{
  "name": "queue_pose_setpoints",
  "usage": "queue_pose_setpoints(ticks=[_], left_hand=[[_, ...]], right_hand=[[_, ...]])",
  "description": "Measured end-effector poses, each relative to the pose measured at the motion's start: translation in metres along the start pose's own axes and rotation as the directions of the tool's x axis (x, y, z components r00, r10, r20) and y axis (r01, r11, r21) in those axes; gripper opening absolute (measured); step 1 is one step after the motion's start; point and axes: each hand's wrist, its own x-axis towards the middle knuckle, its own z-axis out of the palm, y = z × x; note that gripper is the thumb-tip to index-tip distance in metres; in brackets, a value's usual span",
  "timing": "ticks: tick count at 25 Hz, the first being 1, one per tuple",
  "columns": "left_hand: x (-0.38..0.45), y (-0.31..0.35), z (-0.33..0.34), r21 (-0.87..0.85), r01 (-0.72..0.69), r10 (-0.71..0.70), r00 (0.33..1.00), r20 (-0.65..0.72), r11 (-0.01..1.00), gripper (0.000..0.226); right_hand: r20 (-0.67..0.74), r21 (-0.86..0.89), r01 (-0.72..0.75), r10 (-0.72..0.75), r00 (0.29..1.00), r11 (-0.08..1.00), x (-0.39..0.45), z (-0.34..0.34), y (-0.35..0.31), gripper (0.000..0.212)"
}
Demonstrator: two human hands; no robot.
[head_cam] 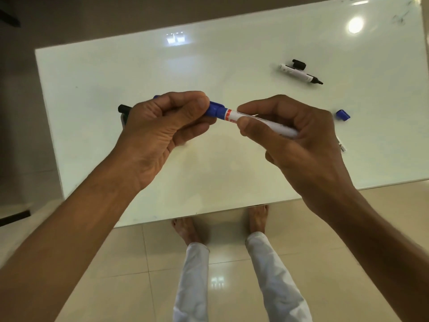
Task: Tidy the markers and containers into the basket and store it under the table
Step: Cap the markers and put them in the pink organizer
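Above the white table [139, 66] I hold a blue marker [234, 115] with both hands. My left hand [162, 129] grips its blue cap end, and my right hand [297, 135] pinches the white barrel. An uncapped black marker [299, 74] lies at the back right with its black cap [299, 64] beside it. A loose blue cap [343, 115] sits to the right of my right hand. Another marker [341, 145] shows partly behind my right hand. A black-capped marker [123, 112] lies mostly hidden behind my left hand. No basket is in view.
The table's near edge runs just above my bare feet [257, 219] on the beige tiled floor [232, 275]. Scribble marks [400, 18] show at the table's far right corner.
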Motion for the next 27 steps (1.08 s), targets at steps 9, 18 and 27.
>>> queue_pose_setpoints(ticks=[9,18,27], left_hand=[[-0.004,0.005,-0.05,-0.223,-0.116,0.063,0.971,-0.232,0.968,0.008],[-0.035,0.027,-0.16,0.331,-0.258,0.377,0.848,-0.372,0.908,0.057],[-0.021,0.003,-0.14,0.323,-0.344,0.441,0.844,-0.306,0.882,0.032]], right_hand=[[0.017,-0.089,0.19,-0.19,0.982,0.978,0.021,0.087,-0.035,0.014],[-0.039,-0.117,0.035,-0.04,0.998,0.993,0.058,0.096,-0.034,0.024],[0.157,-0.351,0.06,-0.005,0.988,0.934,0.042,0.088,-0.003,0.021]])
